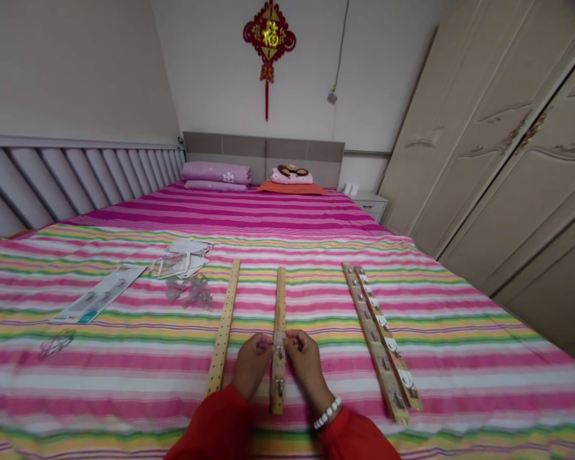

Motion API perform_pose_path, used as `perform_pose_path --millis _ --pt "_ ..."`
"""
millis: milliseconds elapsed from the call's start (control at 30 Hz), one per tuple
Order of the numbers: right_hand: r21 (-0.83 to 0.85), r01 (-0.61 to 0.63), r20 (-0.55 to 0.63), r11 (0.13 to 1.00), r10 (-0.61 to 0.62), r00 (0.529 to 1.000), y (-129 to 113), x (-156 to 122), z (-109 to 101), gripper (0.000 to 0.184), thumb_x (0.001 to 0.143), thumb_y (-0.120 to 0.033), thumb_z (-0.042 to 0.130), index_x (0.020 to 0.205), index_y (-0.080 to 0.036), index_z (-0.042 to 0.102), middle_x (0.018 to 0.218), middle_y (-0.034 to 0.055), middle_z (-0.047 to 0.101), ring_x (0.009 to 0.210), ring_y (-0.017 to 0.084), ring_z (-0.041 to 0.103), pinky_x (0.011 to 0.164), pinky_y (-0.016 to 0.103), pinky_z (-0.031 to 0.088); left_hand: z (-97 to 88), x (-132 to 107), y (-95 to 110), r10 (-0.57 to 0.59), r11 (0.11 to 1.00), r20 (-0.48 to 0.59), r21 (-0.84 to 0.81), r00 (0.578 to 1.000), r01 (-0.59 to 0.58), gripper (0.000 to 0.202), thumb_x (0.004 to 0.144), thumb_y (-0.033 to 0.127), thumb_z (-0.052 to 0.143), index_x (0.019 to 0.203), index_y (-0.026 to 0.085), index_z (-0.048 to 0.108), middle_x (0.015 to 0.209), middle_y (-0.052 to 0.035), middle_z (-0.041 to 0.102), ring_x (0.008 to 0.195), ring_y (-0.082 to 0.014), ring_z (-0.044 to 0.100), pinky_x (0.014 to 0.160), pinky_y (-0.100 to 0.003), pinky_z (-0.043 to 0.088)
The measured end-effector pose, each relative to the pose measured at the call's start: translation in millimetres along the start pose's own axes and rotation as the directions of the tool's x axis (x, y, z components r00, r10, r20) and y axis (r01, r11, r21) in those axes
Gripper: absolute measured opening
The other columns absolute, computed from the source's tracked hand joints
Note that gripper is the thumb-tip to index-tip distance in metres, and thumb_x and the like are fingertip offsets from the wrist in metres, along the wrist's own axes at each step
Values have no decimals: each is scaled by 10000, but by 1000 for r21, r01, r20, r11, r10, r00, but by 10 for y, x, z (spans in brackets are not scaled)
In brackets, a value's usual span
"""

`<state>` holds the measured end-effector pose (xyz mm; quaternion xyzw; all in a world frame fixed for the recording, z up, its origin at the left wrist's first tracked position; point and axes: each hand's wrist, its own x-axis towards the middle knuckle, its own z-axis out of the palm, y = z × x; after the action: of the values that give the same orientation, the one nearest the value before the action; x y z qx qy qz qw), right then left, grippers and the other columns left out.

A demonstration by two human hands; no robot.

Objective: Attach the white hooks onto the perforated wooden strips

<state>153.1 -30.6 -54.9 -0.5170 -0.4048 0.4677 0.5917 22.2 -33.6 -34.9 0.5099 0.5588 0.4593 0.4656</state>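
A narrow wooden strip with holes lies lengthwise on the striped bedspread in front of me. On its near half sit clear-backed metal hooks, one behind the other. My left hand has its fingers pinched at the left edge of the upper clear hook. From the right side, my right hand pinches the same hook's other edge, thumb and finger together. A white bead bracelet circles my right wrist. Just left of my left hand lies a second perforated wooden strip, with no hooks on it.
To the right lie a strip with metal hooks and a strip with white hooks. On the left are a hook package, several loose clear hooks, small packets and crumpled clear plastic. Everything rests on the bedspread.
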Motion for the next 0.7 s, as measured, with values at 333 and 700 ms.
perform_pose_path --millis 333,700 --pt "0 -34 -24 999 34 999 49 24 7 198 558 -276 639 727 -175 636 479 -83 462 457 100 394 453 227 328 11 -60 -47 25 1000 -25 2 999 -25 228 604 281 595 781 155 663 626 9 595 589 -142 565 585 -264 458" --pt "-128 -188 -67 974 180 981 64 273 39 194 434 -192 691 502 -195 509 404 -82 494 413 97 439 433 226 339 -89 71 -32 60 986 158 142 986 -83 289 583 263 598 799 165 764 629 20 506 598 -129 496 619 -268 421"
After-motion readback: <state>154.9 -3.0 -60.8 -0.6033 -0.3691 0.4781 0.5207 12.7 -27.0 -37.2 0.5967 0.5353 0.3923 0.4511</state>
